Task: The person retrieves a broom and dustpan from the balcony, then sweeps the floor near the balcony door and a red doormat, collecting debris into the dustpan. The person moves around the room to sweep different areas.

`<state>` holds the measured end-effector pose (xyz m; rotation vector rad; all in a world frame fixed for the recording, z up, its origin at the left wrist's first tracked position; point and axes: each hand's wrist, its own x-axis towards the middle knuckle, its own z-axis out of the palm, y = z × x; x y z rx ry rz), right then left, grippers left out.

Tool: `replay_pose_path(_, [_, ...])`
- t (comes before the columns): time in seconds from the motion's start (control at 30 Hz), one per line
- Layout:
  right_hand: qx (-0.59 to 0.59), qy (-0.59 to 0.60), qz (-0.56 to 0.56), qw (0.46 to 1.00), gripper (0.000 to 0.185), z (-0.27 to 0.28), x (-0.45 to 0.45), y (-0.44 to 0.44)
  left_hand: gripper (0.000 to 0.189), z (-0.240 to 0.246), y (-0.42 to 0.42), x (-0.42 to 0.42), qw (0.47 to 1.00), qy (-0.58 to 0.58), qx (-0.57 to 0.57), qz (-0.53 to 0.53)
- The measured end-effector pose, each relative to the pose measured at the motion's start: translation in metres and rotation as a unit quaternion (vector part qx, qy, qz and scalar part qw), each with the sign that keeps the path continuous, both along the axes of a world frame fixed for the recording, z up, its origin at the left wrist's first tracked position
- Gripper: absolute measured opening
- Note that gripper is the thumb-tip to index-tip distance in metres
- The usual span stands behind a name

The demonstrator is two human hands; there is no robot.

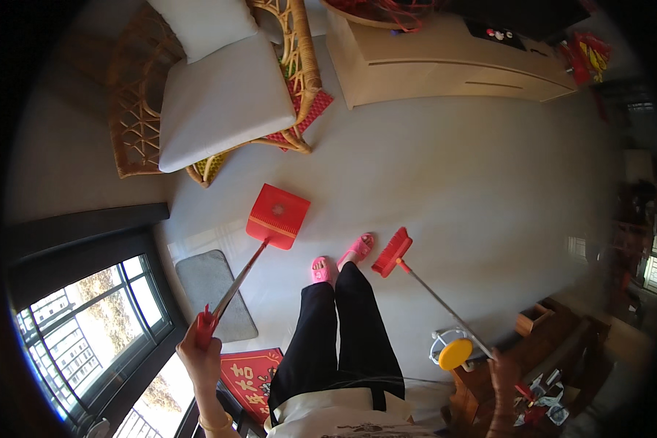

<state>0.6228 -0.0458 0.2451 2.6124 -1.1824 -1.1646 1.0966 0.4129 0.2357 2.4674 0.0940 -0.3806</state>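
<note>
My left hand (200, 347) is closed around the red grip of a long-handled dustpan. The red dustpan (278, 215) is at the lower end of its metal pole, left of my feet, with a small greyish patch in its pan. My right hand (502, 372) holds the pole of a broom at the lower right. The broom's red head (392, 252) is beside my right foot, its bristles facing up and left. My feet, in pink slippers (321, 269), stand on the pale floor between dustpan and broom.
A rattan chair (224, 104) with pale cushions stands at the upper left, near a light wooden cabinet (443, 65). A grey mat (217, 295) and a red mat with writing (249, 378) lie by the window side. At the lower right are a yellow round-seated stool (455, 353) and wooden furniture (542, 334).
</note>
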Motion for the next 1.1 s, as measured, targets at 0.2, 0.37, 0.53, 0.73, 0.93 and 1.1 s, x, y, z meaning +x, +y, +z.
replay_pose_path(0.2, [-0.095, 0.057, 0.031, 0.993, 0.032, 0.094, -0.013, -0.048, 0.050, 0.001, -0.031, 0.016, 0.999, 0.022, 0.008, -0.030])
replay_pose_path(0.37, [-0.146, 0.034, 0.026, 0.988, 0.038, 0.115, -0.031, -0.059, 0.047, 0.003, -0.039, 0.023, 0.998, 0.052, -0.020, 0.012])
replay_pose_path(0.53, [-0.175, 0.043, -0.037, 0.983, 0.039, 0.083, -0.038, -0.027, 0.048, -0.009, -0.036, 0.032, 0.997, 0.050, -0.030, -0.046])
replay_pose_path(0.73, [-0.165, 0.138, -0.079, 0.973, 0.037, 0.052, -0.020, 0.016, 0.051, -0.017, -0.041, 0.038, 0.993, 0.053, -0.031, -0.103])
replay_pose_path(0.93, [-0.134, 0.177, -0.073, 0.972, 0.040, 0.043, -0.010, 0.032, 0.050, -0.014, -0.035, 0.052, 0.989, 0.065, -0.001, -0.135])
replay_pose_path(1.1, [-0.089, 0.143, -0.084, 0.982, 0.033, 0.027, -0.008, 0.033, 0.052, 0.001, -0.015, 0.056, 0.981, 0.065, 0.029, -0.182])
